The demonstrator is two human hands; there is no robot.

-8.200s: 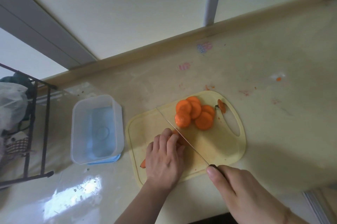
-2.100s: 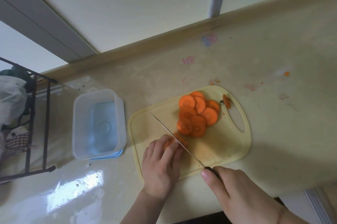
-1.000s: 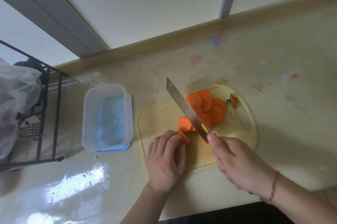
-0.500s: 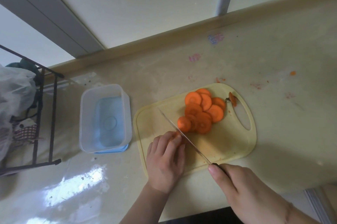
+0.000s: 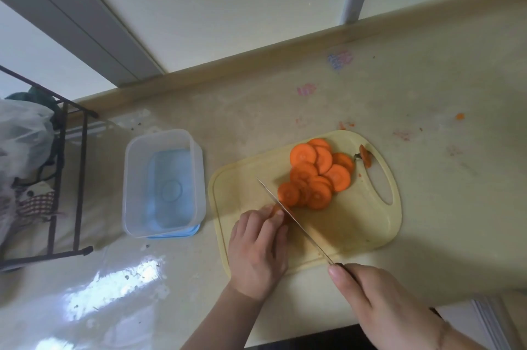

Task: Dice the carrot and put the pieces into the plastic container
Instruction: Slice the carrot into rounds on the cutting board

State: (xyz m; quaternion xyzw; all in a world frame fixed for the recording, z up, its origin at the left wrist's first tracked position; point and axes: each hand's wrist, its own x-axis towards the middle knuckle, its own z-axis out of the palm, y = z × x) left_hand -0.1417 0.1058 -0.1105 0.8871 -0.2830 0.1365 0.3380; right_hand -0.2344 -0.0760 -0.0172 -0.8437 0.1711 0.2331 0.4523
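- One head view: left hand [image 5: 258, 252] curls over the short orange carrot stub [image 5: 281, 211] on the pale yellow plastic cutting board [image 5: 353, 224]; right hand [image 5: 385, 309] grips the thin steel knife [image 5: 293, 221].
- Tuck those fingertips, slice straight down.
- Clear rectangular plastic container [image 5: 162, 182] waits left, holding no carrot yet.

Left hand [image 5: 258, 252]: I see it palm-down, fingers curled, fingertips [image 5: 273, 214] pressing down on something mostly hidden beneath them.
Left forearm: enters from the bottom edge, angled up and right.
Right hand [image 5: 383, 304]: I see it wrapped round a dark handle, index finger extended along the top.
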